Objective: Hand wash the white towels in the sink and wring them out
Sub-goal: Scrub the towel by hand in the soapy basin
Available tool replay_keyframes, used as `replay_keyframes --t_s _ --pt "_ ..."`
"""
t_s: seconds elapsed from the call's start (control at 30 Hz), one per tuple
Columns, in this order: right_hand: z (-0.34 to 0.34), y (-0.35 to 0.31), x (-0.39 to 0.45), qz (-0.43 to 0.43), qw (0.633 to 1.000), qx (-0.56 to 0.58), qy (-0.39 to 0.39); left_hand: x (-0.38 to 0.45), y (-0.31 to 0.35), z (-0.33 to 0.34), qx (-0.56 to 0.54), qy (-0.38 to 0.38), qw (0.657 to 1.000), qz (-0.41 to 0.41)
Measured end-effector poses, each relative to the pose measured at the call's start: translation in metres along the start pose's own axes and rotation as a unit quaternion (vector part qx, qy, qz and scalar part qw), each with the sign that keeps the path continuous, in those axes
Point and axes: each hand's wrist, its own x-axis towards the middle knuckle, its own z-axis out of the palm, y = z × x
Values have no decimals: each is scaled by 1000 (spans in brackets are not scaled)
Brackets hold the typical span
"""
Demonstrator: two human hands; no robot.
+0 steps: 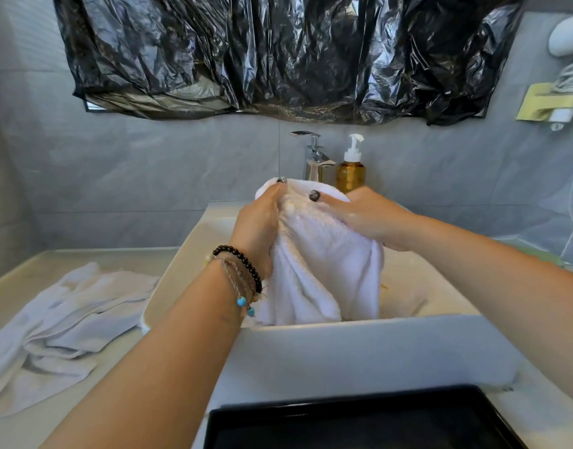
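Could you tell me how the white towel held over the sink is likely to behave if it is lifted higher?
The towel will probably stay floppy: it hangs in loose folds below the left hand and right hand. If it is soaked, which I cannot confirm, it may feel heavy and drip into the sink. Its thick pile should not slip.

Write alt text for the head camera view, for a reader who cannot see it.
Both hands, left hand and right hand, grip a bunched white towel above a white rectangular sink. A second white towel lies crumpled on the counter to the left; a chrome faucet and amber pump bottle stand behind.
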Motion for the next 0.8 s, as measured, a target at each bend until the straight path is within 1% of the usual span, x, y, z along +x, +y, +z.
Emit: replay_keyframes --t_s 0.03,0.1,0.13,0.17,0.2,0.23,0.27,0.3,0.37,0.43,0.47,0.53,0.6,0.63,0.73,0.8 --pt "-8 5 -4 31 996 57 -60 4 4 2 21 7 1000 4" --pt "-19 15 -6 48 979 107 -164 13 10 12 63 11 998 16" --pt "-22 18 -5 49 973 105 -199 17 14 19 85 14 996 19" --pt "-24 20 -4 50 971 90 -214 21 16 23 107 20 994 22" --pt "-27 20 -2 43 974 67 -214 26 18 26 123 25 992 26" --pt "-31 21 2 33 978 60 -196 30 19 25 132 25 990 32" --pt "-37 23 7 20 980 85 -178 32 20 24 136 13 990 37" --pt "-42 26 13 12 980 132 -151 34 19 21 138 -16 990 37" --pt "-50 31 24 -4 969 230 -92 33 18 15 165 -102 981 15" --pt "-49 37 34 -26 961 268 -61 31 17 12 204 -178 962 -16" --pt "-46 41 38 -40 959 274 -57 32 17 10 216 -201 955 -29" --pt "-38 50 44 -55 959 271 -56 37 14 6 253 -212 943 -38" --pt "-33 53 44 -79 961 256 -61 42 12 1 298 -198 933 -32" --pt "-31 53 44 -91 964 245 -52 45 10 -2 298 -194 934 -27" --pt "-23 45 39 -128 970 206 5 47 9 -3 262 -188 946 -14" --pt "-16 41 39 -154 969 185 52 45 9 0 260 -168 951 11"
